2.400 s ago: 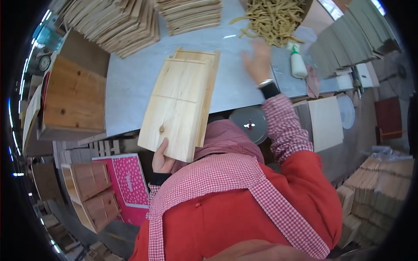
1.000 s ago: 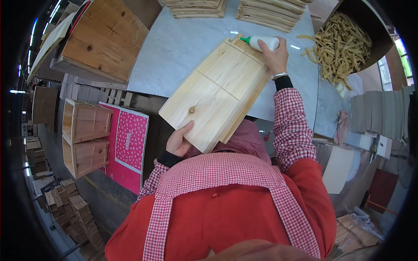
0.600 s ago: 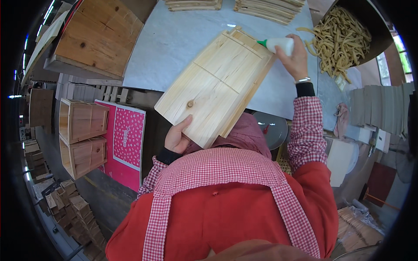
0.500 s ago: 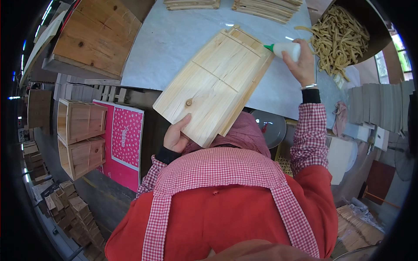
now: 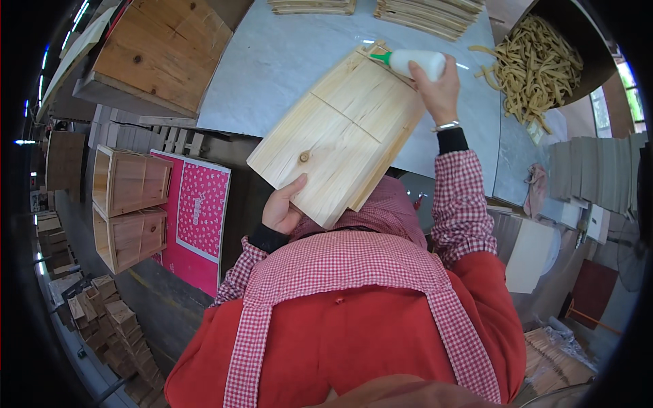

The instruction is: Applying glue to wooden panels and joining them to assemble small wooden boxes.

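A pale wooden panel assembly (image 5: pixel 333 136), with a knot near its lower end and a line across its face, slants from my lap up over the table's near edge. My left hand (image 5: pixel 284 206) grips its lower left edge, thumb on top and fingers out of sight beneath. In my right hand (image 5: pixel 439 88) is a white squeeze bottle (image 5: pixel 418 63) with a green nozzle, lying nearly sideways. Its tip points left, at the groove beside the strip on the panel's far end. Whether anything comes out of the nozzle cannot be made out.
A pale table (image 5: pixel 272 61) spans the front, with stacked wooden slats (image 5: pixel 428 17) at its far side. Curly strips fill a dark bin (image 5: pixel 598 51) at the right. Wooden boxes (image 5: pixel 129 241) and a pink board (image 5: pixel 204 211) stand on the left. Grey panels (image 5: pixel 592 170) line the right.
My right hand has carried the bottle leftward and slightly up, so its nozzle moved from the panel's right edge along the far end. The left hand keeps its hold.
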The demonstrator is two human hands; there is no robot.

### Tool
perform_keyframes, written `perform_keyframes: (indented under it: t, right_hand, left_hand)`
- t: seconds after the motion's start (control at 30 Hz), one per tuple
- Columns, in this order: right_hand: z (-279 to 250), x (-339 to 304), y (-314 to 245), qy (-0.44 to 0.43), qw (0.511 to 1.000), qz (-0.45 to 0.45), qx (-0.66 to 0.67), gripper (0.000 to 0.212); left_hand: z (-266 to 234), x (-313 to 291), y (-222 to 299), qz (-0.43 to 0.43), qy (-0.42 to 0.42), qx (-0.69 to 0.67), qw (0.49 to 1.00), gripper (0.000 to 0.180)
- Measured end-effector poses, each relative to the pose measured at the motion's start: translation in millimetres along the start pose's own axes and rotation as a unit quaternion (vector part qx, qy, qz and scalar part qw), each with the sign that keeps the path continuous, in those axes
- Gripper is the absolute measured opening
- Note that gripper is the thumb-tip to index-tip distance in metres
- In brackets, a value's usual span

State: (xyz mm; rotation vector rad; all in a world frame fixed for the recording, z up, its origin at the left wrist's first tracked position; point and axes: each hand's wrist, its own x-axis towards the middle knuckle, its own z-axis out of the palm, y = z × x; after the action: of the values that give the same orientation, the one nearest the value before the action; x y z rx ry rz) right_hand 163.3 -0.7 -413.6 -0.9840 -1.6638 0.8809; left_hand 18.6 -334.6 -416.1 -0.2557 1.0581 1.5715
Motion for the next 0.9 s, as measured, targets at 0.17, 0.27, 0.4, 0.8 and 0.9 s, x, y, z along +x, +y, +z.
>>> perform_keyframes:
  t: [0.17,0.27,0.4,0.8,0.9]
  right_hand:
    - [26,2,-18,-0.004,0.998,-0.056,-0.041,0.057]
    - [25,6,-18,-0.038,0.992,-0.095,-0.074,0.054]
    - [-4,9,-26,-0.077,0.983,-0.136,-0.092,0.05]
    - [-81,-26,-54,-0.079,0.959,-0.165,-0.217,0.047]
    - [-51,-42,-66,-0.06,0.996,0.066,0.029,0.051]
  left_hand:
    - [2,-2,-2,0.011,-0.004,0.002,1.0,0.055]
    - [1,-3,-2,0.01,-0.004,0.002,1.0,0.055]
    - [0,-1,-2,0.007,-0.006,0.005,1.0,0.054]
    - [-4,2,0,-0.007,-0.033,-0.023,0.999,0.05]
    - [-4,0,-2,-0.005,-0.035,-0.035,0.999,0.05]
